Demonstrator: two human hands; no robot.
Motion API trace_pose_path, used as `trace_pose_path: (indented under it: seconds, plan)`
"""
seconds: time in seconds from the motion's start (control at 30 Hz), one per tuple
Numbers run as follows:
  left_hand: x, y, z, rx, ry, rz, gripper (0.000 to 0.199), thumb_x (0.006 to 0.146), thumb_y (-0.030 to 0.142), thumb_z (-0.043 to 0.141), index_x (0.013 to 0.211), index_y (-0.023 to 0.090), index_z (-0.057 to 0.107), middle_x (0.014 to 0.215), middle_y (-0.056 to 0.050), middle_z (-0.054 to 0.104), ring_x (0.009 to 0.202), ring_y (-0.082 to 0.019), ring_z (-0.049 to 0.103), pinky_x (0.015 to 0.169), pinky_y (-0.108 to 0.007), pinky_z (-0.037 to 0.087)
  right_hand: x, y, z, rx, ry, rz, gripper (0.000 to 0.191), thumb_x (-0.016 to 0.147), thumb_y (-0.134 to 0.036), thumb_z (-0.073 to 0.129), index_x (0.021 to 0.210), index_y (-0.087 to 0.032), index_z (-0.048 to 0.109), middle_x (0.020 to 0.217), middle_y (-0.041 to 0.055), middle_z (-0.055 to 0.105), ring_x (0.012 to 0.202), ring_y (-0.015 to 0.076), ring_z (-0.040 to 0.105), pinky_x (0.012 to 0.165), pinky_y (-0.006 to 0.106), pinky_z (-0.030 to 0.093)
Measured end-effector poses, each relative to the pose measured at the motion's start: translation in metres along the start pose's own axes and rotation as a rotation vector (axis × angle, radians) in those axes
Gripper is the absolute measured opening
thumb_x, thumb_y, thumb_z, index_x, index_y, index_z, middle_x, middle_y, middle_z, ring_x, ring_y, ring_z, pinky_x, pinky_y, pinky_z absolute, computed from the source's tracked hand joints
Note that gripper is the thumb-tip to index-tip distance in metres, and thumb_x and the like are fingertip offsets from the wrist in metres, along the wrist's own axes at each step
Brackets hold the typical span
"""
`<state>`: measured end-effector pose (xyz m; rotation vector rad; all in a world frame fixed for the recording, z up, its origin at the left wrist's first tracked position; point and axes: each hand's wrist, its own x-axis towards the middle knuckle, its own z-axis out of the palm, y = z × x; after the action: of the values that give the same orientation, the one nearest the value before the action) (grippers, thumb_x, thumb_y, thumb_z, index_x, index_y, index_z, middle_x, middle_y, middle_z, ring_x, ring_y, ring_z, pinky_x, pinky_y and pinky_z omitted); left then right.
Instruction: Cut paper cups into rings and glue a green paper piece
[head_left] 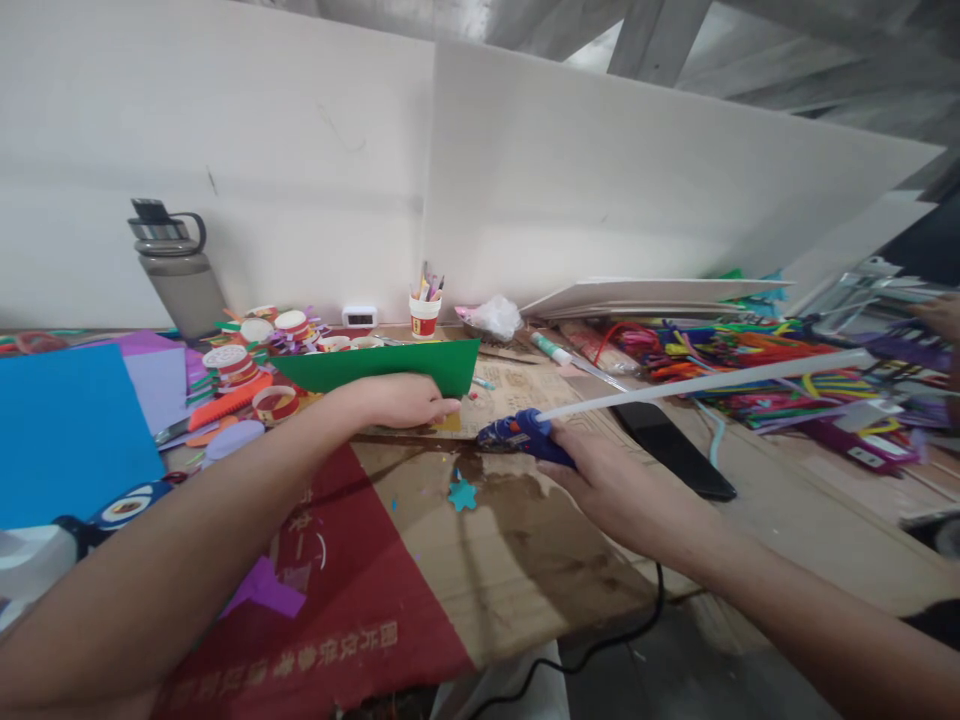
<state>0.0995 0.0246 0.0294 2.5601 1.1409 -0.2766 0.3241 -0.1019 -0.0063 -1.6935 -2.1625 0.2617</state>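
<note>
My left hand (409,398) is closed at the lower edge of a green craft sheet (375,362), which tilts up behind it; part of the fingers is hidden. In my right hand (589,462) is a blue glue gun (517,432), its nozzle pointing left toward the left hand. A long whitish glue stick (712,383) juts from the gun's back, reaching far to the right. Below the nozzle, a teal star-shaped cutout (462,494) lies on the cardboard table cover (525,570).
Blue sheets (67,430), paper tape rolls (229,365) and an orange cutter (229,405) lie at left. A water bottle (180,280) and pen cup (425,312) stand behind. A black phone (675,450) and colourful pipe cleaners (720,370) are at right. A black cord (592,650) hangs in front.
</note>
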Motion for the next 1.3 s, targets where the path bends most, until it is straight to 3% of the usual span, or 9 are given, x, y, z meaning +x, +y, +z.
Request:
trace_pose_path:
  seconds: [0.13, 0.27, 0.4, 0.77, 1.03, 1.3]
  plan:
    - [-0.002, -0.014, -0.006, 0.043, -0.028, -0.088, 0.059, 0.091, 0.055, 0.032, 0.089, 0.013, 0.074, 0.091, -0.012, 0.073, 0.075, -0.019, 0.061, 0.069, -0.027, 0.043, 0.002, -0.005, 0.002, 0.029, -0.011, 0.004, 0.016, 0.087, -0.023, 0.051, 0.098, -0.019, 0.062, 0.1, 0.0107, 0.07, 0.09, 0.0254, 0.064, 0.077, 0.035, 0.048]
    - [-0.004, -0.029, -0.01, 0.054, -0.089, -0.295, 0.057, 0.09, 0.053, 0.037, 0.095, 0.009, 0.072, 0.086, -0.017, 0.072, 0.065, -0.021, 0.063, 0.061, -0.029, 0.046, 0.008, -0.012, 0.014, 0.055, -0.021, -0.014, 0.015, 0.088, -0.023, 0.051, 0.099, -0.018, 0.06, 0.104, 0.011, 0.068, 0.095, 0.0252, 0.063, 0.081, 0.035, 0.047]
    - [-0.004, -0.037, -0.011, -0.074, -0.109, -0.409, 0.054, 0.087, 0.051, 0.048, 0.112, 0.007, 0.066, 0.102, -0.022, 0.07, 0.071, -0.023, 0.067, 0.058, -0.028, 0.051, 0.017, -0.023, 0.028, 0.096, -0.03, -0.068, 0.015, 0.09, -0.025, 0.05, 0.101, -0.019, 0.058, 0.105, 0.0102, 0.067, 0.094, 0.0236, 0.062, 0.082, 0.034, 0.046]
    - [0.001, -0.051, -0.009, -0.245, -0.154, -0.495, 0.048, 0.088, 0.043, 0.052, 0.116, 0.006, 0.064, 0.104, -0.024, 0.07, 0.074, -0.029, 0.071, 0.059, -0.033, 0.056, 0.044, -0.067, 0.046, 0.098, -0.103, -0.186, 0.019, 0.092, -0.017, 0.05, 0.109, -0.015, 0.058, 0.11, 0.0133, 0.066, 0.1, 0.0235, 0.06, 0.088, 0.035, 0.044]
    - [-0.006, -0.047, -0.014, -0.224, -0.161, -0.475, 0.047, 0.092, 0.045, 0.044, 0.111, 0.009, 0.066, 0.097, -0.021, 0.072, 0.067, -0.024, 0.07, 0.057, -0.03, 0.054, 0.061, -0.084, 0.056, 0.09, -0.116, -0.241, 0.021, 0.091, -0.017, 0.051, 0.111, -0.015, 0.057, 0.108, 0.013, 0.066, 0.097, 0.0233, 0.061, 0.086, 0.035, 0.046]
    - [0.007, -0.066, -0.011, -0.09, -0.124, -0.413, 0.04, 0.076, 0.048, 0.064, 0.092, 0.013, 0.075, 0.08, -0.016, 0.072, 0.066, -0.026, 0.068, 0.061, -0.032, 0.053, 0.076, -0.092, 0.072, 0.12, -0.078, -0.344, 0.026, 0.091, -0.019, 0.051, 0.115, -0.013, 0.056, 0.116, 0.0126, 0.064, 0.106, 0.0223, 0.059, 0.095, 0.035, 0.045]
